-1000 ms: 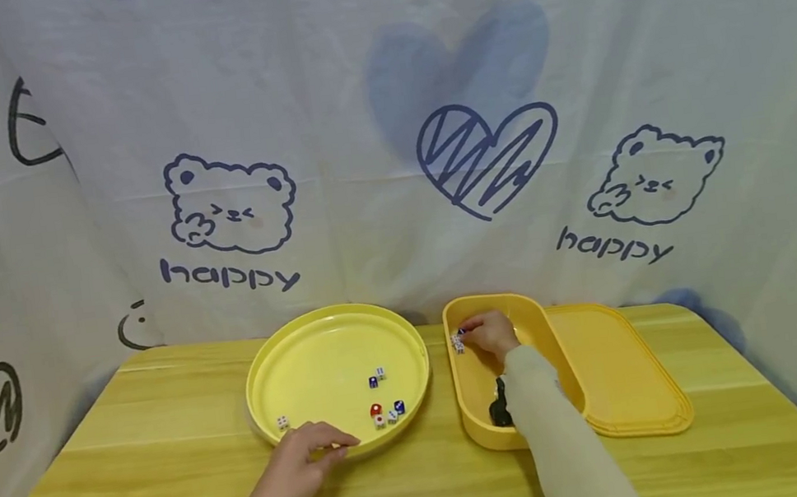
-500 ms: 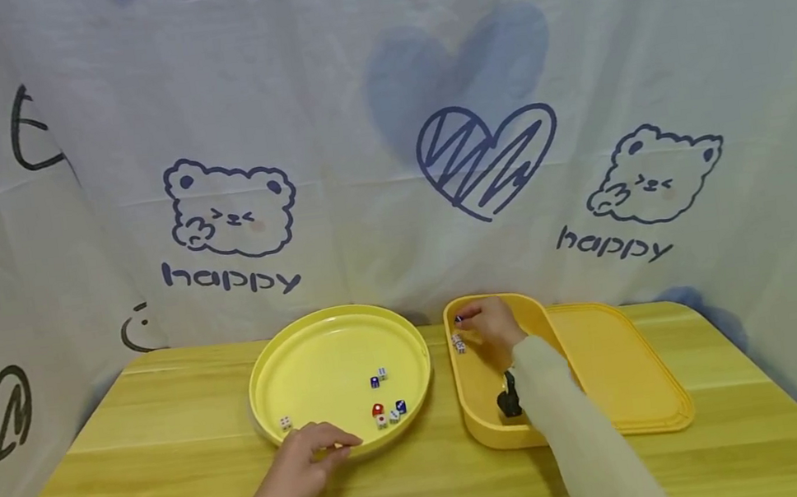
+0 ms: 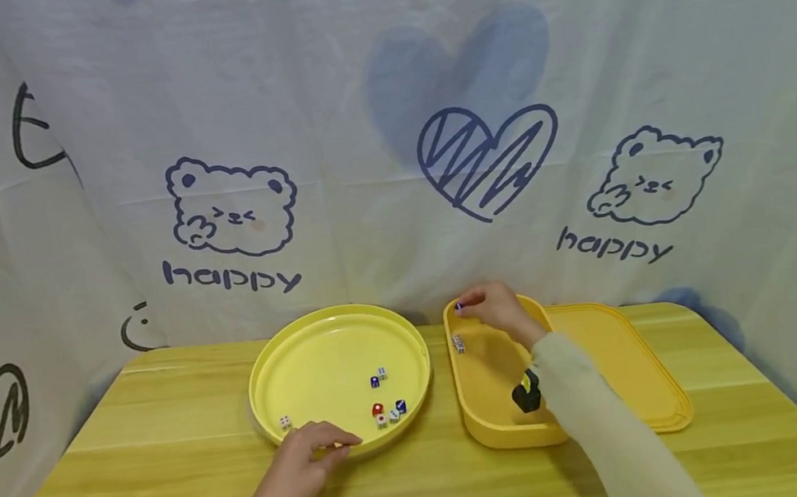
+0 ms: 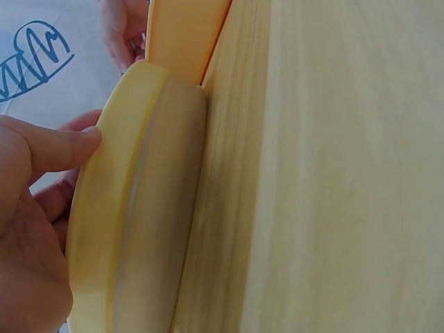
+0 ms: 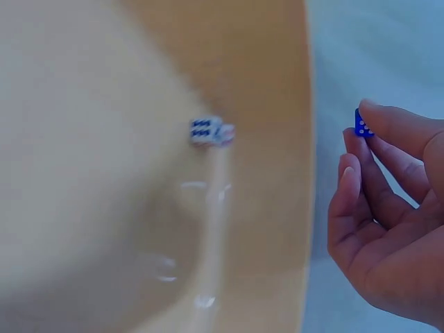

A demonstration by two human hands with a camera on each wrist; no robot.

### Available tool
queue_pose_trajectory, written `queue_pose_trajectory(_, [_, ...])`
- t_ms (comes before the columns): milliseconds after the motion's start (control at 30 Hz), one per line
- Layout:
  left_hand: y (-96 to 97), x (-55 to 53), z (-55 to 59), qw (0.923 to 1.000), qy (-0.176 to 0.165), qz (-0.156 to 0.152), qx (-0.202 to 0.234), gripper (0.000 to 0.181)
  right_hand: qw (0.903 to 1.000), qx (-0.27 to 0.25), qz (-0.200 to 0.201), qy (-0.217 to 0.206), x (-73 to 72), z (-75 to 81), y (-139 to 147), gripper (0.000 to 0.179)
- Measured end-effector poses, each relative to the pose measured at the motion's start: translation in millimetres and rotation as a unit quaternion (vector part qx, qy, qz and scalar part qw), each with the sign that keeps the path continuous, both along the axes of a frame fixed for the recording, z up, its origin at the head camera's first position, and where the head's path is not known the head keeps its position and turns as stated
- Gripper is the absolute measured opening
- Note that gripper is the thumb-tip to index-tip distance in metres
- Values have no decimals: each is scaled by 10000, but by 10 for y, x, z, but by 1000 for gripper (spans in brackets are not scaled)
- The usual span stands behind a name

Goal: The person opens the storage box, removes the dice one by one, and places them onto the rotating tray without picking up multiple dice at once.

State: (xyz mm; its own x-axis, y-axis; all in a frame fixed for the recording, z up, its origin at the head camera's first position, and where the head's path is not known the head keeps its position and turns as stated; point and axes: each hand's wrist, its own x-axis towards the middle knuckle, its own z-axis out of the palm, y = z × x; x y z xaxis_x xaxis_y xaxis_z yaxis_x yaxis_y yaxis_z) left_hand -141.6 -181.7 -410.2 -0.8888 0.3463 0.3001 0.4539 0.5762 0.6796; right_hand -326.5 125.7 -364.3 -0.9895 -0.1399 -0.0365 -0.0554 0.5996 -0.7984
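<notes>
My right hand [image 3: 499,307] pinches a blue die [image 5: 362,123] with white pips between thumb and fingertips, at the back of the orange box [image 3: 504,437]. White dice [image 5: 206,130] lie inside that box by its left wall. At the front of the round yellow tray [image 3: 307,351], my left hand [image 3: 306,471] grips the rim, its thumb on the outer side in the left wrist view. On the tray are a red die [image 3: 377,409], a blue die [image 3: 374,381], a lone white die [image 3: 285,422] at the left, and several more blue and white dice toward the right.
An orange lid [image 3: 617,362] lies flat to the right of the box. A black device with a yellow mark [image 3: 527,393] sits at my right wrist. The wooden table [image 3: 136,480] ends at a white printed cloth [image 3: 366,227] behind.
My right hand has risen from beside the white dice toward the back rim of the box, carrying the blue die. The left hand stays at the tray's rim.
</notes>
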Motion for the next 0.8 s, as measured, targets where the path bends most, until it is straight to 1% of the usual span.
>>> queue_pose_trajectory(200, [2,3,-23,10000,90,-14,-1,19,9998,-37,206,-14,152,154,-34,23])
queue_pose_trajectory(367, [-1,2,-24,9999,122,-11,-11,18,9991,57,414,63,271,237,-90,21])
queue_pose_trajectory(667, [10,5,-17,10000,89,1,5,19,9951,118,918,354,478,304,-160,16])
queue_pose_trajectory(800, [7,3,-12,10000,86,14,-5,19,9923,100,1084,587,565,319,-199,14])
